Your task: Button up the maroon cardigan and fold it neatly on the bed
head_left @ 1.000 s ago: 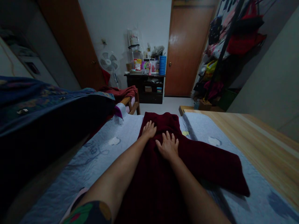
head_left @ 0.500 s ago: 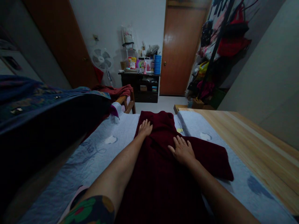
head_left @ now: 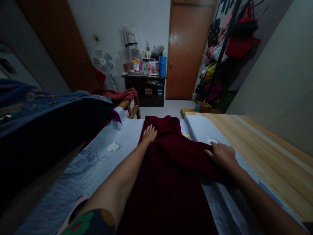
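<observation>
A dark red knitted garment with long sleeves lies spread over a light blue patterned cover. My left hand rests flat on its upper left part, fingers stretched forward. Out to the right, my right hand lies over the outer part of the garment's sleeve, palm down, with thumb and fingers apart. The sleeve's end is partly hidden beneath that hand and forearm.
Bare wooden boards run along the right side of the cover. Dark blue denim clothing hangs at the left. Farther off are a white fan, a dark cabinet and a wooden door.
My right hand has slid right, from the garment's middle to the outer sleeve, and the sleeve looks flatter there. My left hand stays on the upper left part.
</observation>
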`<state>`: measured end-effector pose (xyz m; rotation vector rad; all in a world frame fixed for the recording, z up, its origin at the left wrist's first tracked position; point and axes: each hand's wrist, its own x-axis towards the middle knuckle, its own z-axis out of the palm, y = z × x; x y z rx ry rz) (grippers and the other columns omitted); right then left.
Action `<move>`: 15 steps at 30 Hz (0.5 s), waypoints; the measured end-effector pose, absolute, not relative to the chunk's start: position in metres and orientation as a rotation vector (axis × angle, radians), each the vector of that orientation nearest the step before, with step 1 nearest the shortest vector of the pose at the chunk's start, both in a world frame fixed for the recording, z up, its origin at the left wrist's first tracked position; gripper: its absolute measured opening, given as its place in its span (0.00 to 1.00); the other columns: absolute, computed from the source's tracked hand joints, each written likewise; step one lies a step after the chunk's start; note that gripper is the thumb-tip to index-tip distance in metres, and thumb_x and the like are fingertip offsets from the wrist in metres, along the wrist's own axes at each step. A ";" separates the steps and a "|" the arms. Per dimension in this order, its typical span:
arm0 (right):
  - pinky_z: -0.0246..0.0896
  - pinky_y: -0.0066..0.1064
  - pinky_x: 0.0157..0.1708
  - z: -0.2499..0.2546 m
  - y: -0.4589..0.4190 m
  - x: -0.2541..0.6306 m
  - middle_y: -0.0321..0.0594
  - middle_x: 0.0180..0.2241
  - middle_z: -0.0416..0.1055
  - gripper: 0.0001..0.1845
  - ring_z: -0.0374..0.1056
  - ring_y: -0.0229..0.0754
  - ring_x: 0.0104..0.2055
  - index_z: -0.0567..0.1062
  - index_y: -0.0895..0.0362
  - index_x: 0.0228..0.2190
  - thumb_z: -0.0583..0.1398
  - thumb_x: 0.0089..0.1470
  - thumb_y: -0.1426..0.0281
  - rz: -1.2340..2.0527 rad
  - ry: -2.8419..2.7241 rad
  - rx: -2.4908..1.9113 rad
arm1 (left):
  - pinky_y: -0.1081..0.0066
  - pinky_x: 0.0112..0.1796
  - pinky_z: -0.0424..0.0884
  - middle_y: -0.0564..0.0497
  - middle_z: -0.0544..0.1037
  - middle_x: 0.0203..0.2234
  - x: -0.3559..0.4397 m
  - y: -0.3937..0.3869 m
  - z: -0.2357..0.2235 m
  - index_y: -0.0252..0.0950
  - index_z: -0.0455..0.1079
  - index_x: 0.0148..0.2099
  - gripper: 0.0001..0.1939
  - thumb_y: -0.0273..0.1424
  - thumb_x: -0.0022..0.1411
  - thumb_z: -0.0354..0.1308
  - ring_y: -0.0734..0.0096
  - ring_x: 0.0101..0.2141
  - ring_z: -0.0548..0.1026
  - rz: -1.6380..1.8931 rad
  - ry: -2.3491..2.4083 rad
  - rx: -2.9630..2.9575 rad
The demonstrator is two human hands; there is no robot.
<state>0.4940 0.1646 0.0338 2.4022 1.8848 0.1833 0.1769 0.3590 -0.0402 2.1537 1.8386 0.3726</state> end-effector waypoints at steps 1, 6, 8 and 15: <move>0.50 0.53 0.51 0.037 0.165 0.500 0.55 0.47 0.71 0.26 0.64 0.59 0.51 0.73 0.59 0.47 0.53 0.57 0.54 0.132 1.853 2.400 | 0.59 0.62 0.46 0.47 0.46 0.68 0.176 0.359 -0.040 0.38 0.53 0.66 0.27 0.39 0.68 0.37 0.63 0.66 0.43 0.384 1.833 2.146; 0.60 0.36 0.36 0.058 0.162 0.523 0.49 0.38 0.75 0.15 0.70 0.49 0.40 0.76 0.57 0.36 0.55 0.53 0.62 -0.244 2.008 2.408 | 0.59 0.61 0.50 0.46 0.51 0.66 0.173 0.365 -0.033 0.37 0.55 0.65 0.26 0.37 0.68 0.39 0.62 0.66 0.47 0.443 1.795 2.081; 0.60 0.31 0.33 0.069 0.157 0.527 0.45 0.35 0.76 0.13 0.71 0.45 0.37 0.76 0.56 0.34 0.55 0.52 0.64 -0.444 2.139 2.443 | 0.63 0.59 0.55 0.45 0.58 0.64 0.171 0.367 -0.025 0.35 0.58 0.64 0.25 0.34 0.67 0.41 0.63 0.64 0.54 0.471 1.762 2.059; 0.61 0.31 0.27 0.121 0.135 0.515 0.43 0.30 0.75 0.14 0.70 0.44 0.30 0.75 0.56 0.29 0.55 0.49 0.59 -0.733 2.320 2.540 | 0.64 0.57 0.59 0.45 0.72 0.53 0.159 0.336 0.005 0.35 0.70 0.52 0.19 0.27 0.58 0.52 0.61 0.57 0.65 0.637 1.732 1.987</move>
